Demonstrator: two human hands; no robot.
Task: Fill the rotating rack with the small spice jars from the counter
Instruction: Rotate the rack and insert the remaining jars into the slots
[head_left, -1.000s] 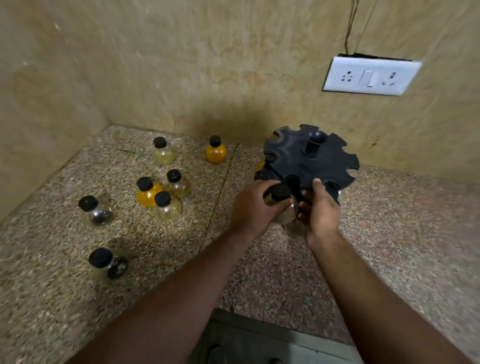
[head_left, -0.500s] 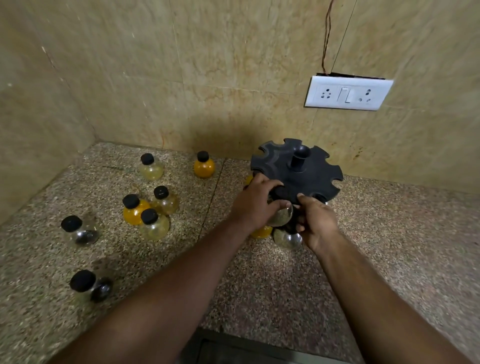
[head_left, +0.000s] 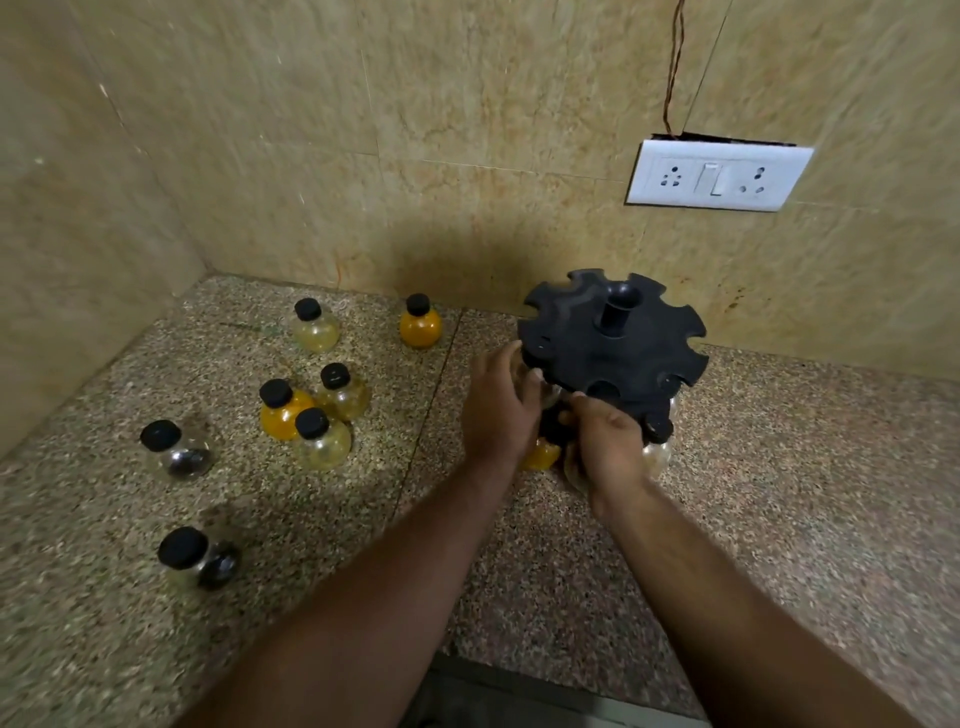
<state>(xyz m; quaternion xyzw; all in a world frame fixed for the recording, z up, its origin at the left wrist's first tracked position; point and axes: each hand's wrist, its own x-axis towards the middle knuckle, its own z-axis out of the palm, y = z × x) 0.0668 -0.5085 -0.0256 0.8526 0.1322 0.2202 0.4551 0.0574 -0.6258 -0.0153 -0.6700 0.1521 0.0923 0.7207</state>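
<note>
Near the back edge of the counter, both hands work under the black notched rack. The left hand curls round a clear jar; the right hand cups another, grip unclear. Best seat the neck squarely in its notch before letting go.

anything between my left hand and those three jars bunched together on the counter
Nothing visible. Bare counter lies between the left hand at the rack and the three clustered jars; the other loose jars stand farther back or farther left.
</note>
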